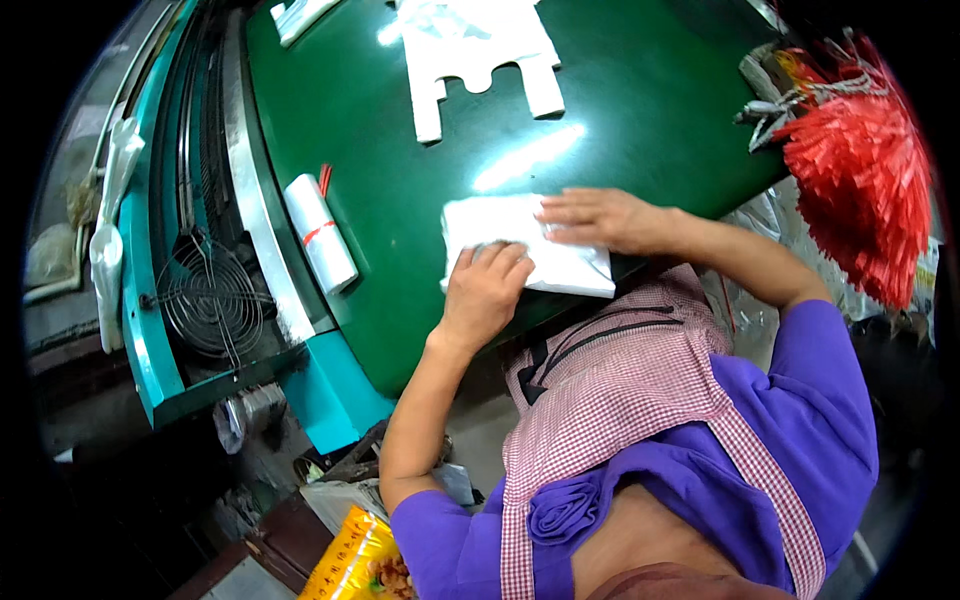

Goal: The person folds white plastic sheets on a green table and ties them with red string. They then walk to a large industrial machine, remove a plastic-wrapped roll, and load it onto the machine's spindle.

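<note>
A folded stack of white plastic bags [490,218] lies at the near edge of the green tabletop, in front of my body. My left hand [485,285] is closed at its near left side, fingers bent over the plastic and the thumb out of sight. Flat across the right part of the stack rests my right hand [600,220], its fingers stretched out. Farther back, a white vest-style plastic bag [480,50] is spread with its handles toward me. A rolled white bundle [322,235] tied with a red band sits to the left.
The green tabletop [370,180] fills the middle. Left of it runs a teal-framed machine [160,350] with a round wire guard [212,300]. Red plastic strips [855,180] hang in a bunch at the right edge. A yellow printed package [360,560] stands low on the left.
</note>
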`<action>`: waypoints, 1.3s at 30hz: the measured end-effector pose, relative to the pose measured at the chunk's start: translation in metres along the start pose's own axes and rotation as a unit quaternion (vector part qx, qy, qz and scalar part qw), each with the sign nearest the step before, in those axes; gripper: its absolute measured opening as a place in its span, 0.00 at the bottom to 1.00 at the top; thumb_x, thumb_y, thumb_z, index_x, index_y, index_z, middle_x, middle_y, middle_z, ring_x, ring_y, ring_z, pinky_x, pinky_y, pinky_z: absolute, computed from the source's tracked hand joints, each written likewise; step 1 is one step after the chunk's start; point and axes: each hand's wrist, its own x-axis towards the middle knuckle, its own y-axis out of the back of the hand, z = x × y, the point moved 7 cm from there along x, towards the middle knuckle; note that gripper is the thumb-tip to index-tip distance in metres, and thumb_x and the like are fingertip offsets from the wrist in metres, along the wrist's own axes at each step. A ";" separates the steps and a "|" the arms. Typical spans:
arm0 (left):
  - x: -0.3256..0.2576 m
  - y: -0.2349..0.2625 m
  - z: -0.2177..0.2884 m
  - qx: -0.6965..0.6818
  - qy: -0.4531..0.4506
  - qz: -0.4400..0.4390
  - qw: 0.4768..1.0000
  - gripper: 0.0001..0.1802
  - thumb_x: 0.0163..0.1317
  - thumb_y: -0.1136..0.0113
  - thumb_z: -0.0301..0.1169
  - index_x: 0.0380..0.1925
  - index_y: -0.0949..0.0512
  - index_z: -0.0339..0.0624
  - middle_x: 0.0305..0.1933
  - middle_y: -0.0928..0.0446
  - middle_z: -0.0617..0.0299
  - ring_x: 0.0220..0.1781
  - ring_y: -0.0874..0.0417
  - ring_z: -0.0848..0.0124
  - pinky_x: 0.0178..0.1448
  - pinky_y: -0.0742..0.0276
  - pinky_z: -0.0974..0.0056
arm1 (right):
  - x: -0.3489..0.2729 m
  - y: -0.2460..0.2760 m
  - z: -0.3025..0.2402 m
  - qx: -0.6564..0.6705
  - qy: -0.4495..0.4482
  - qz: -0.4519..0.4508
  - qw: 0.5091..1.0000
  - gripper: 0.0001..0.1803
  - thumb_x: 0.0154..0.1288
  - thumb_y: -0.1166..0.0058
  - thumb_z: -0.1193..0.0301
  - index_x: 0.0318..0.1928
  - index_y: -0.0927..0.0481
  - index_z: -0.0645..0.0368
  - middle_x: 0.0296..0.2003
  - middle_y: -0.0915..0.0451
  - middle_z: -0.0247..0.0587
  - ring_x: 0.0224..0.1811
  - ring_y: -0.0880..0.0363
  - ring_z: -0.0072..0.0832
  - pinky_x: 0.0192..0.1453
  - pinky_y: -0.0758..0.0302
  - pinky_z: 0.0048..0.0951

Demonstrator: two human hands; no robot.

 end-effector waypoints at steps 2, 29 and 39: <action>0.018 0.023 -0.003 0.019 -0.004 0.026 0.999 0.15 0.42 0.39 0.26 0.35 0.24 0.46 0.49 0.28 0.58 0.53 0.29 0.57 0.54 0.35 0.54 | 0.007 0.001 0.010 -0.042 0.028 -0.026 0.998 0.20 0.56 0.54 0.71 0.51 0.27 0.56 0.62 0.37 0.39 0.65 0.42 0.38 0.68 0.44 0.41; -0.008 0.007 -0.024 -0.010 0.250 -0.116 0.961 0.16 0.56 0.44 0.29 0.46 0.27 0.40 0.43 0.26 0.49 0.43 0.24 0.56 0.43 0.28 0.58 | -0.004 0.014 0.014 0.236 -0.340 0.089 0.906 0.17 0.58 0.49 0.58 0.33 0.21 0.60 0.27 0.21 0.48 0.32 0.23 0.45 0.38 0.28 0.41; 0.010 -0.020 0.012 -0.147 0.163 -0.049 0.974 0.21 0.51 0.40 0.26 0.46 0.31 0.35 0.45 0.31 0.50 0.46 0.31 0.55 0.52 0.34 0.56 | -0.179 0.119 0.087 0.371 -0.323 0.714 0.498 0.20 0.63 0.49 0.66 0.51 0.33 0.62 0.39 0.24 0.45 0.36 0.22 0.28 0.28 0.25 0.21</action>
